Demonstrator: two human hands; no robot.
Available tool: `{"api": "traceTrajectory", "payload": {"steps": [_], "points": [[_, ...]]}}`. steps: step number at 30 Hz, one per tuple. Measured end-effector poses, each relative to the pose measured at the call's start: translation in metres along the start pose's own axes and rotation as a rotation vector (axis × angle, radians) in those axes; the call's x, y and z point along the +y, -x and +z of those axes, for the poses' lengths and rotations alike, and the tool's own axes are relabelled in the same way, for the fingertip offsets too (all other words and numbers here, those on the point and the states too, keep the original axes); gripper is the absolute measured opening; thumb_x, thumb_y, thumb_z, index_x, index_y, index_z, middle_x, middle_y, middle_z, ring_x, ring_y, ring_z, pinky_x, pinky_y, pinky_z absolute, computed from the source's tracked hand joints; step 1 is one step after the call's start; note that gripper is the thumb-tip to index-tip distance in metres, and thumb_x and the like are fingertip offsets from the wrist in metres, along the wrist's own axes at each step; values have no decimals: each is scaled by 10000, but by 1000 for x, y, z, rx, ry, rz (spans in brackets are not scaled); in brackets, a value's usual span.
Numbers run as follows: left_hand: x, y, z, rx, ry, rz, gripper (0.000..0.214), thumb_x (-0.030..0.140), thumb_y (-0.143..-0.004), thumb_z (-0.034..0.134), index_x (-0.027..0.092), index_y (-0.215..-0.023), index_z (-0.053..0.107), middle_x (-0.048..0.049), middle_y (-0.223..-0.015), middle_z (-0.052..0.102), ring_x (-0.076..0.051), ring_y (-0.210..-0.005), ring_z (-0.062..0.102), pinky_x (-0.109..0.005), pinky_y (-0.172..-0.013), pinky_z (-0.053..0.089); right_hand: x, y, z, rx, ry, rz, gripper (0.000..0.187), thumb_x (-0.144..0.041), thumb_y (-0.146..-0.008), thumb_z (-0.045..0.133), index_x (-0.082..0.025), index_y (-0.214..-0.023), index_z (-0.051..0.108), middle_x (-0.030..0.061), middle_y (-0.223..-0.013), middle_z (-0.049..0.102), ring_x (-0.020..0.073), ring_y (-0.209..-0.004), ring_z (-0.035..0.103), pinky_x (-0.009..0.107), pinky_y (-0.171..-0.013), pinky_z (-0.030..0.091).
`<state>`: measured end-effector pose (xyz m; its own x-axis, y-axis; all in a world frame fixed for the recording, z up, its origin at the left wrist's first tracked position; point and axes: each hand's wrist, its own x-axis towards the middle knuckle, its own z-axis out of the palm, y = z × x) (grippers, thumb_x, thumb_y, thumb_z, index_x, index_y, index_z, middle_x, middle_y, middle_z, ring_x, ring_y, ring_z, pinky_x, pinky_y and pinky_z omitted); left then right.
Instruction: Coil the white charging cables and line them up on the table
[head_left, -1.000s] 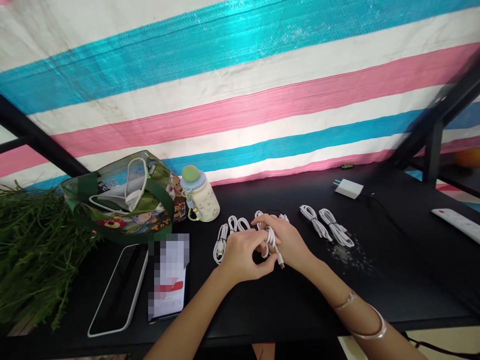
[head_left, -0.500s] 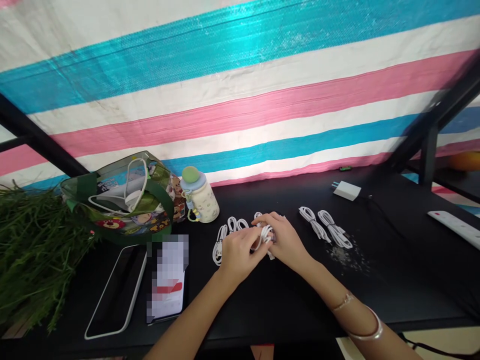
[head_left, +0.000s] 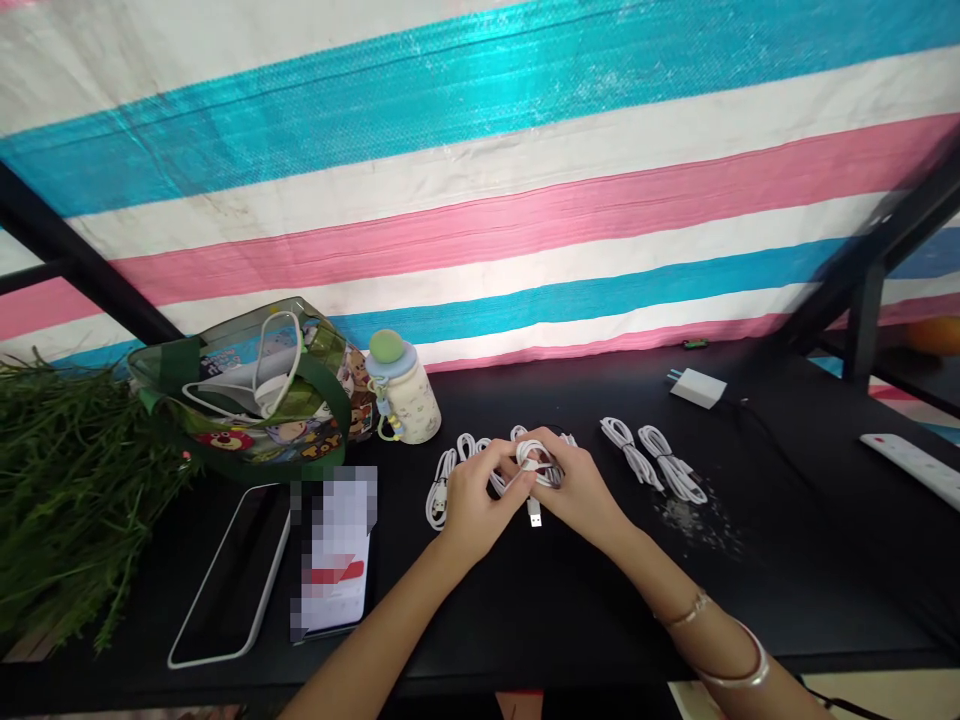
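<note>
A white USB cable (head_left: 538, 458), wound into a coil, is held between my two hands over the middle of the black table. My left hand (head_left: 480, 498) pinches the coil from the left, its thumb on the near side. From the right, my right hand (head_left: 583, 488) grips the same loops with curled fingers. A white USB plug (head_left: 535, 516) points down below the coil; whether it belongs to this cable I cannot tell. Coiled white cables (head_left: 441, 490) lie left of and behind my hands, partly hidden. Two more bundled white cables (head_left: 652, 460) rest to the right.
On the left stand a patterned bottle (head_left: 409, 400) with a green lid knob, a green clear bag (head_left: 262, 420) and leafy greenery (head_left: 67, 500). Two phones lie nearby, one dark (head_left: 232, 580), one lit (head_left: 334, 590). A white charger (head_left: 698, 388) and power strip (head_left: 911, 465) are at right.
The coil between my hands has opened into a clearer round loop, and my hands have shifted slightly. The USB plug below shows more fully. The camera view has moved a little.
</note>
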<state>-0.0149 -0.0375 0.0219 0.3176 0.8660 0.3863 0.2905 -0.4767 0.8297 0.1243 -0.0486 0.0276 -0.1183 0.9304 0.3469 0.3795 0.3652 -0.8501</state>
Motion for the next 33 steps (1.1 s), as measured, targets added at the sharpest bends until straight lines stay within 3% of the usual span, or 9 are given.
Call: {"api": "traceTrajectory", "payload": {"steps": [5,12,18,24,33], "points": [[0,-1,-1,-27,181,-10,146,296,-837,510,195,-883,605,4,-666,645,-143,-600,596,-277,-669,488,0,-3,0,33,-149,64,81,-269,-689,562,-213,-723,514,-49,-591,475,109,-531,436,228,-506,372],[-1,-1,-1,-41,110,104,149,246,-827,540,200,-922,645,-39,-808,696,-181,-808,615,-292,-717,500,6,-5,-3,50,-333,181,230,-395,-676,634,-216,-771,524,-64,-564,433,105,-501,407,246,-493,358],[-2,-2,0,20,67,193,107,226,-804,590,198,-875,664,-22,-711,693,-167,-726,618,-287,-692,496,5,-4,-3,7,-416,226,258,-369,-634,667,-221,-774,508,-69,-566,436,109,-513,423,253,-515,370],[-3,-3,-2,25,79,218,132,324,-806,643,193,-818,647,-5,-643,673,-153,-659,610,-263,-643,478,1,-5,-4,-7,-420,198,260,-319,-626,676,-214,-647,440,-79,-560,379,83,-507,337,229,-489,288],[-3,-2,-1,99,114,146,185,354,-754,684,202,-756,578,22,-642,650,-130,-600,609,-240,-604,459,15,-3,3,-30,-474,200,309,-386,-661,688,-216,-680,430,-77,-573,383,79,-502,341,226,-478,289]]}}
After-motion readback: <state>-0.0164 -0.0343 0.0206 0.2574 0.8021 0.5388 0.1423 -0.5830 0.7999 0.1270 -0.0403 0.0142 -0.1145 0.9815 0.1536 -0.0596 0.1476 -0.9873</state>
